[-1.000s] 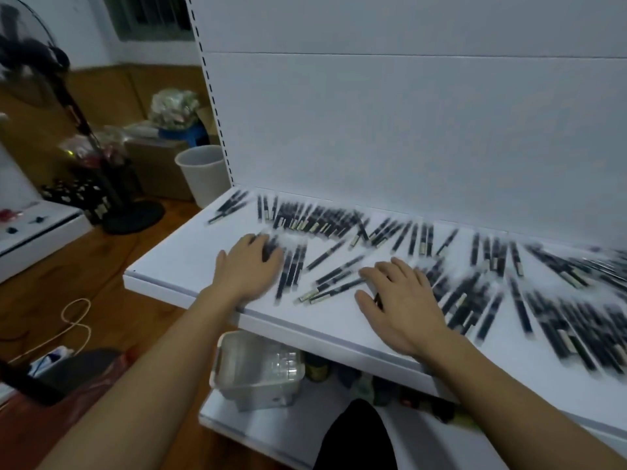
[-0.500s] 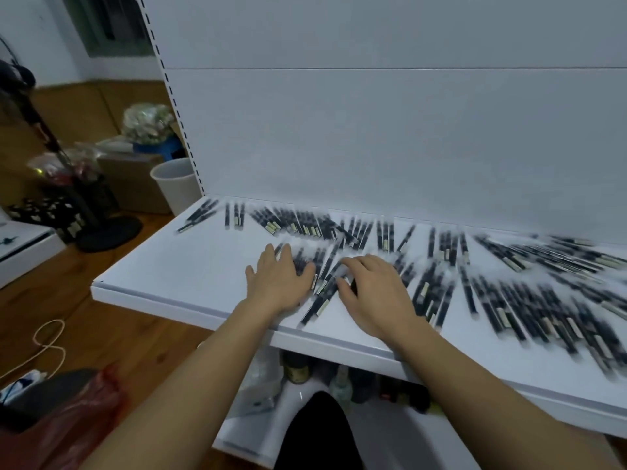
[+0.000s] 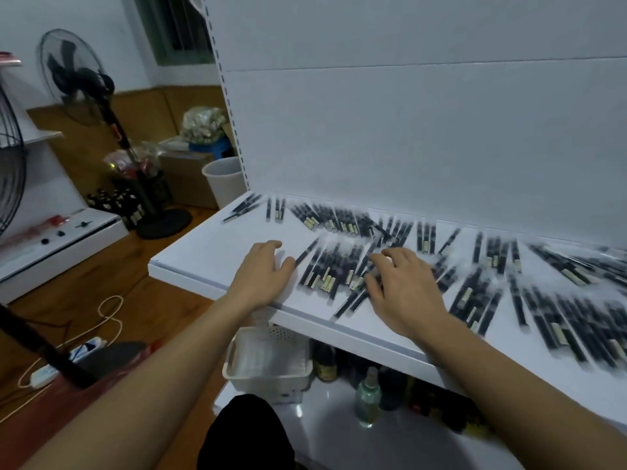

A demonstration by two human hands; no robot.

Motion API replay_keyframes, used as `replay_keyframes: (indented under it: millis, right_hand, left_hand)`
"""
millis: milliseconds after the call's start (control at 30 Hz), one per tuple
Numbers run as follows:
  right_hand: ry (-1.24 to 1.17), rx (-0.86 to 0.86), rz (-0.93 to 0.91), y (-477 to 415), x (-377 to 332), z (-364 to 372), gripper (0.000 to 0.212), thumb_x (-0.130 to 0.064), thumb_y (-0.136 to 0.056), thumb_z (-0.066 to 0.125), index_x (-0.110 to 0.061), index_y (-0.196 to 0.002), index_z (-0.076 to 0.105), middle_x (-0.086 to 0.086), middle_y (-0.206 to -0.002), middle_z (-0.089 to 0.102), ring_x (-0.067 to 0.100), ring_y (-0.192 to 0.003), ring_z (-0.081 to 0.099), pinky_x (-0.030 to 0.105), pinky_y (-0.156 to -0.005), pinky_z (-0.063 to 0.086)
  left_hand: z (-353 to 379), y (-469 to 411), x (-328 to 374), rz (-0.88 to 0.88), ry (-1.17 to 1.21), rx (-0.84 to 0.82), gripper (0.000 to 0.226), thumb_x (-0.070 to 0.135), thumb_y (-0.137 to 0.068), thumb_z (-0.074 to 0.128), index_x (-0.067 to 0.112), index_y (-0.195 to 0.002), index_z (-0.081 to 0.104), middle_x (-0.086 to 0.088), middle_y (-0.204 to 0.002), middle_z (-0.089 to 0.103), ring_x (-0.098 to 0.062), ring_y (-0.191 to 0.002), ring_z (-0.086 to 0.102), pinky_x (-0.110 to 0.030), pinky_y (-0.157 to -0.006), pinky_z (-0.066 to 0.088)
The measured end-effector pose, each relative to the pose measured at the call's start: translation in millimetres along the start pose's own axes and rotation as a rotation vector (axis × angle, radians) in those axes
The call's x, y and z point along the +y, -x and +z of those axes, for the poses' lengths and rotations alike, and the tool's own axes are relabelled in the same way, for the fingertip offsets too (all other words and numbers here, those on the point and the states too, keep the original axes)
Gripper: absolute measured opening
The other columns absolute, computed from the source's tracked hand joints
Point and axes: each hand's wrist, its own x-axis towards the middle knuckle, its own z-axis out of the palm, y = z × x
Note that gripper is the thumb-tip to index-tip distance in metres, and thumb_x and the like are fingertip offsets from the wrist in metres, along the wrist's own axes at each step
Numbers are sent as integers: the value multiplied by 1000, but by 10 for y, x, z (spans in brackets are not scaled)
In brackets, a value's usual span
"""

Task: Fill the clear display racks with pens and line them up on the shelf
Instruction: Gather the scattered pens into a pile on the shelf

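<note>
Head view is showing the white shelf (image 3: 203, 256) with dark pens (image 3: 559, 317) lying loose across it, from a row along the back panel to thick clusters running out to the right edge, all somewhat blurred. The left hand (image 3: 263, 274) is resting palm down on a bare patch of the shelf near its front lip, its grip spread and relaxed, holding nothing, with the fingertips just beside a bunch of pens. The right hand (image 3: 405, 288) is lying palm down on that same bunch, fingers arched and tips pressing on the pens, its grip loose and not closing round any one of them. Below the shelf a pale plastic basket (image 3: 268, 362) is sitting beside a spray bottle (image 3: 368, 398). A white bin (image 3: 224, 179) and a standing fan (image 3: 76, 76) are standing on the floor to the left.
</note>
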Motion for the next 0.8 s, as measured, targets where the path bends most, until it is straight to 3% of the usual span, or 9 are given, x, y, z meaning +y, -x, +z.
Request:
replay_keyframes:
  millis: [200, 300, 400, 567, 633, 733, 800]
  right_hand:
    - [27, -98, -42, -399, -97, 109, 52, -49, -106, 29, -22, -149, 42, 4, -152, 44, 25, -140, 38, 44, -116, 36]
    - [-25, -80, -67, -531, -111, 222, 53, -46, -107, 28, -17, -147, 46, 7, -144, 53, 25, -132, 48, 45, -111, 43]
    - [-61, -63, -43, -464, -117, 221, 50, -41, -107, 30, -13, -140, 55, 11, -139, 59, 26, -124, 58, 45, -109, 48]
    - [-118, 71, -81, -402, -76, 290, 48, -34, -107, 36, -3, -136, 59, 17, -130, 64, 31, -119, 60, 47, -104, 51]
    - [-117, 69, -92, -405, -58, 305, 46, -34, -108, 37, -5, -139, 56, 14, -130, 63, 30, -120, 57, 46, -103, 49]
    - [-96, 25, -46, -407, -89, 247, 46, -38, -108, 35, -13, -142, 53, 8, -138, 57, 25, -127, 52, 40, -110, 44]
    - [-79, -22, -9, -419, -118, 207, 50, -42, -108, 31, -17, -147, 48, 5, -149, 50, 23, -137, 44, 39, -116, 35]
  left_hand:
    - [-231, -1172, -319, -72, -234, 58, 59, 48, -94, 44, 14, -142, 48, -19, -143, 51, -37, -130, 48, -53, -105, 43]
    - [-231, -1663, -403, -168, -342, 48, 58, 56, -93, 39, 30, -145, 39, -20, -143, 42, -42, -134, 38, -58, -109, 33]
    - [-286, -1752, -386, -236, -408, 96, 69, 74, -83, 33, 40, -144, 32, -17, -146, 38, -39, -135, 32, -58, -106, 28]
    - [-283, -1891, -608, -271, -314, -53, 110, 103, -61, 19, 43, -153, 19, -12, -160, 30, -42, -142, 32, -58, -113, 28]
    - [-186, -1929, -613, -265, -332, -82, 116, 105, -58, 8, 41, -154, 21, -6, -162, 27, -38, -144, 29, -62, -114, 24]
    - [-3, -1957, -457, -219, -348, -131, 103, 97, -70, 0, 41, -150, 29, -9, -158, 32, -39, -142, 29, -67, -110, 21]
    - [84, -1983, -339, -179, -359, -152, 119, 100, -56, -15, 43, -152, 26, -14, -157, 32, -44, -139, 30, -68, -108, 24]
